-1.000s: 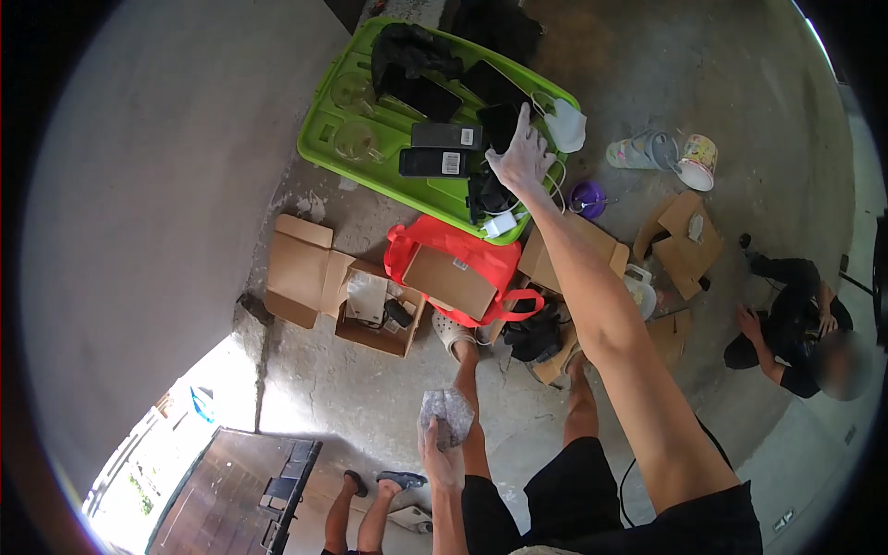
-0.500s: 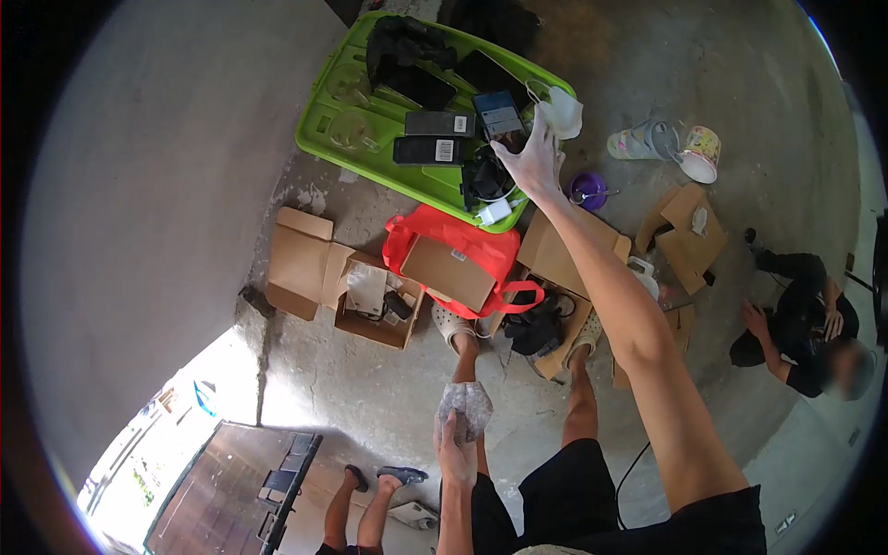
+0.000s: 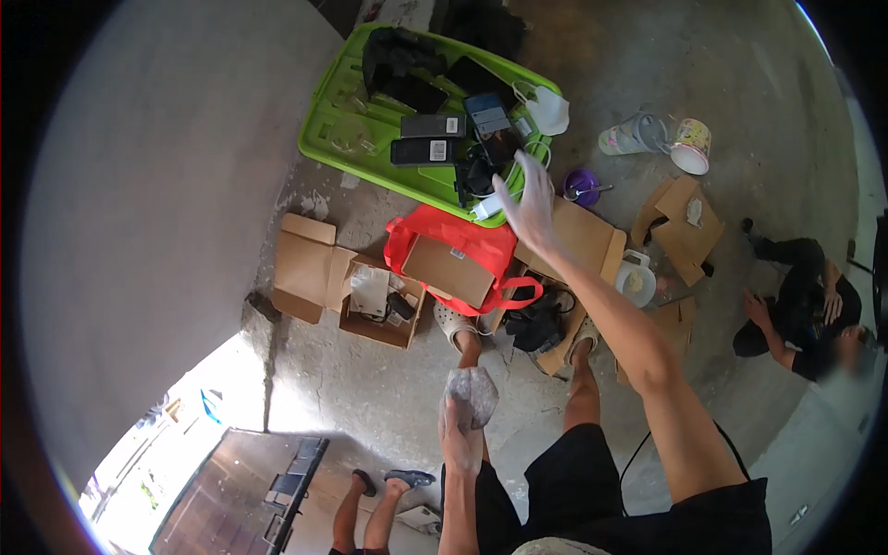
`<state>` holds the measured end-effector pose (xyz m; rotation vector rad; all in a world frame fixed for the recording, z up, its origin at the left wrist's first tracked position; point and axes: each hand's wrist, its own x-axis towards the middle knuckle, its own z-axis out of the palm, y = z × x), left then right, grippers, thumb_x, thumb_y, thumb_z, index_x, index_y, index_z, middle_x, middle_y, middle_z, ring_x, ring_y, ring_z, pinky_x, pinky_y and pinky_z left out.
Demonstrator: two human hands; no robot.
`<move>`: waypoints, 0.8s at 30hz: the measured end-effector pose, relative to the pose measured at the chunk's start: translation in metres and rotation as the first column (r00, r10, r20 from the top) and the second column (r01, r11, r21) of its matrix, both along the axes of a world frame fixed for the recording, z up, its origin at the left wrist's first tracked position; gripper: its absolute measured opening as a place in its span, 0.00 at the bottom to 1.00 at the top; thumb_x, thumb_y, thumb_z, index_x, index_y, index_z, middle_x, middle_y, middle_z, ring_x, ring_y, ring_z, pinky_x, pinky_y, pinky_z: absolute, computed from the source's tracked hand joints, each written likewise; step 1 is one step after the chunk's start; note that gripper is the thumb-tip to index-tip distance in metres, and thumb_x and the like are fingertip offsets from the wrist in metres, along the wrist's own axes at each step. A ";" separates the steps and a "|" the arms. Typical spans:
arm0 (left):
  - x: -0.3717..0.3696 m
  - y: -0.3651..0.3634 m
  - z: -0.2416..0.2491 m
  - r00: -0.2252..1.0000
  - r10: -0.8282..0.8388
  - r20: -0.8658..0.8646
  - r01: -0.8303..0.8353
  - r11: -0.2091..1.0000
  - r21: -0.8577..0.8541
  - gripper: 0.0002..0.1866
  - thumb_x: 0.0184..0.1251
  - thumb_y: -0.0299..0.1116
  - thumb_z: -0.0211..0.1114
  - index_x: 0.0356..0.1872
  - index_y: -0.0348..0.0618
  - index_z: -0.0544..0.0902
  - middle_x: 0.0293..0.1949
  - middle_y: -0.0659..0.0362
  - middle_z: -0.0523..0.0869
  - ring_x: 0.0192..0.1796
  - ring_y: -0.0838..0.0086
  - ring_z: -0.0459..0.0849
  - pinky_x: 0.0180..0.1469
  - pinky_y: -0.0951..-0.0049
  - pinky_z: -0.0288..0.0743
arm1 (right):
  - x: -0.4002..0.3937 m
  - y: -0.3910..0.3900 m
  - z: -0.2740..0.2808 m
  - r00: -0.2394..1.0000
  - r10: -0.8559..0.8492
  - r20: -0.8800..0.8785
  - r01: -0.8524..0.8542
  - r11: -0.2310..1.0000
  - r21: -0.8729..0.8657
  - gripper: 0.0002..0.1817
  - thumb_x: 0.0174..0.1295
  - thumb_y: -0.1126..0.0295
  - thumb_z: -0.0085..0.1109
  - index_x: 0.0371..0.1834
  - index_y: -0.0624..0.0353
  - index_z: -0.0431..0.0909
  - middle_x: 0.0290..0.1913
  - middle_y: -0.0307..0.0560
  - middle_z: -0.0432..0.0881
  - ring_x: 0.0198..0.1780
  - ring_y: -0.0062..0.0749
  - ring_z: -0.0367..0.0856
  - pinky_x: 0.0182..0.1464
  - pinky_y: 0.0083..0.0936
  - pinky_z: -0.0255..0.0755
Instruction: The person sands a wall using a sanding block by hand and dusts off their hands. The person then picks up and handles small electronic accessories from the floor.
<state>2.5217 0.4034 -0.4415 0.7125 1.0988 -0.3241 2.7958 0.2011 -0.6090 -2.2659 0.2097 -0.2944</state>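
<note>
My left hand [image 3: 457, 439] is closed around a greyish, see-through bubble-wrap bundle [image 3: 474, 396], low in front of my legs. What is inside the wrap cannot be made out. My right hand [image 3: 529, 205] reaches forward, thumb and fingers apart, with nothing visible in it. It is over the near right edge of a green plastic tray [image 3: 324, 148], close to a white charger plug [image 3: 487, 208] and a black gadget [image 3: 476, 174]. Beyond the fingers lies a phone with a lit screen [image 3: 487, 113]. Two black boxes [image 3: 427, 151] with barcode labels sit beside it.
A red bag [image 3: 444, 227] with a cardboard box [image 3: 448, 270] on it lies before my feet. Open cartons [image 3: 375, 326] flank it. Rightward are a purple bowl [image 3: 581, 183], a tumbler [image 3: 629, 137] and a paper cup [image 3: 691, 146]. Another person [image 3: 803, 305] sits at far right.
My right hand has pulled back from beside the lit phone toward the tray's near edge, its fingers spread. My left hand keeps hold of the bubble-wrap bundle, which has tilted slightly.
</note>
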 end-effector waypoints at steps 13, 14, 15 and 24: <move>0.065 -0.067 0.249 0.445 -0.651 0.615 0.768 0.631 0.113 0.19 0.78 0.41 0.53 0.59 0.37 0.74 0.52 0.58 0.81 0.54 0.73 0.80 0.57 0.69 0.76 | -0.276 -0.014 0.448 0.948 0.160 -0.277 0.256 0.140 0.957 0.30 0.73 0.48 0.48 0.68 0.61 0.68 0.63 0.41 0.75 0.62 0.25 0.73 0.64 0.28 0.67; 0.052 -0.082 0.263 0.354 -0.707 0.612 0.764 0.596 0.246 0.19 0.78 0.41 0.54 0.58 0.36 0.75 0.51 0.58 0.81 0.54 0.75 0.79 0.57 0.70 0.75 | -0.297 -0.018 0.473 0.958 0.031 -0.285 0.257 0.343 0.904 0.31 0.72 0.50 0.52 0.68 0.63 0.68 0.62 0.41 0.77 0.59 0.25 0.75 0.63 0.25 0.68; 0.036 -0.097 0.286 0.272 -0.726 0.632 0.788 0.545 0.287 0.20 0.77 0.41 0.55 0.58 0.36 0.75 0.52 0.58 0.81 0.54 0.76 0.78 0.58 0.71 0.74 | -0.322 -0.026 0.512 0.957 -0.037 -0.289 0.285 0.318 0.904 0.30 0.71 0.55 0.55 0.69 0.64 0.67 0.62 0.41 0.76 0.60 0.25 0.74 0.63 0.23 0.67; -0.218 -0.253 0.373 -0.421 -0.633 0.650 0.801 0.076 0.593 0.14 0.77 0.39 0.57 0.45 0.36 0.81 0.38 0.66 0.80 0.41 0.82 0.75 0.45 0.78 0.72 | -0.651 -0.121 0.581 0.743 -0.669 0.020 0.614 0.694 0.375 0.22 0.70 0.59 0.56 0.57 0.66 0.77 0.48 0.49 0.85 0.49 0.21 0.78 0.52 0.24 0.72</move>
